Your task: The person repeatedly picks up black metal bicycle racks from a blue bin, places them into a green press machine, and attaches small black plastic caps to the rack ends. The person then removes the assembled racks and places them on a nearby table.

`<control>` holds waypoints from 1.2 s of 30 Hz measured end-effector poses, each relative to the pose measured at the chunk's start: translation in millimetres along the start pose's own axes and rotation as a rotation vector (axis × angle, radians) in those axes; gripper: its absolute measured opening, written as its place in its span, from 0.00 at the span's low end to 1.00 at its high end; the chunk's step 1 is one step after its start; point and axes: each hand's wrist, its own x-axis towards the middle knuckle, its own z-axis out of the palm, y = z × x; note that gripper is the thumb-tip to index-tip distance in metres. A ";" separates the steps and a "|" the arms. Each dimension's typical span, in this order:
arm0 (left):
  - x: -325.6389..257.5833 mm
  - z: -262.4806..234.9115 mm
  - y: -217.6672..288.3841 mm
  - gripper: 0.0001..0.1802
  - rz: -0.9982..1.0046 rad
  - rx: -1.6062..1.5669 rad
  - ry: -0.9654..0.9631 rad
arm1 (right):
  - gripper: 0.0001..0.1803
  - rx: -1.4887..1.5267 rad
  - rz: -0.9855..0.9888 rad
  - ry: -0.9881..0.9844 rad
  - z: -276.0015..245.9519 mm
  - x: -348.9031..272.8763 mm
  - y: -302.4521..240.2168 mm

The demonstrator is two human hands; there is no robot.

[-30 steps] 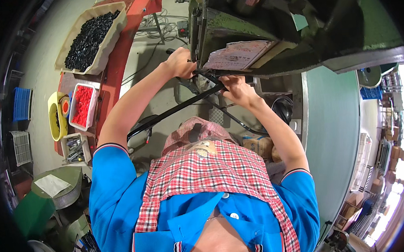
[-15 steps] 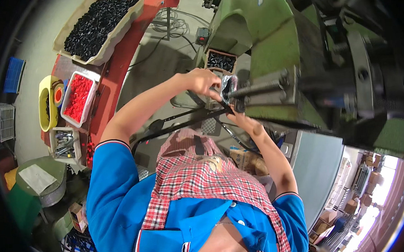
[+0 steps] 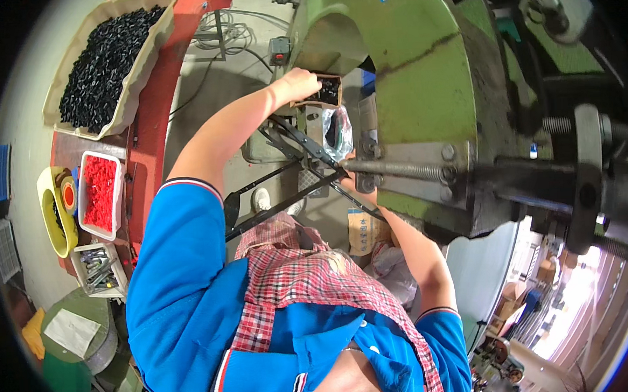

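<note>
My left hand (image 3: 303, 84) is at the left edge of a small cardboard box (image 3: 339, 91) with small black parts (image 3: 329, 90) inside. Its fingers curl down over the parts, and whatever lies between the fingertips is hidden. Beside the green machine (image 3: 420, 65), my right hand (image 3: 359, 185) grips a hinged frame of black metal bars (image 3: 286, 205), close under a spring-loaded rod (image 3: 404, 168). The machine partly covers that hand. The frame's bars cross near my right hand and stretch left in front of my apron. A clear plastic bag (image 3: 337, 133) hangs just below the box.
Along the left, a red-edged bench (image 3: 157, 98) holds a large bin of black pieces (image 3: 109, 68), a white tray of red pieces (image 3: 100, 191), a yellow container (image 3: 54, 214) and a tool tray (image 3: 98, 268). A round stool (image 3: 81, 325) stands lower left. Cables (image 3: 226, 35) lie on the floor.
My left hand has left the bars and moved up to the box of black parts. My right hand stays by the bars. The whole view has shifted.
</note>
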 end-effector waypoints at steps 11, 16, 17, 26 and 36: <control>-110.3 -90.1 141.4 0.18 0.128 -0.604 0.473 | 0.25 0.454 0.152 0.089 -3.0 -0.6 -11.7; -99.1 -101.7 180.5 0.22 -0.025 -0.460 0.391 | 0.20 -0.149 0.094 0.126 -29.6 3.9 -35.1; -97.1 -104.7 187.4 0.21 -0.153 -0.381 0.280 | 0.18 -0.164 0.074 0.158 -26.2 1.6 -31.5; -99.1 -83.5 197.6 0.27 -0.290 -0.484 0.281 | 0.14 -0.106 -0.119 0.214 -21.4 3.7 -20.2; -133.2 -101.2 217.5 0.36 -0.241 0.099 0.000 | 0.26 0.008 -0.197 0.492 -14.9 5.2 -9.8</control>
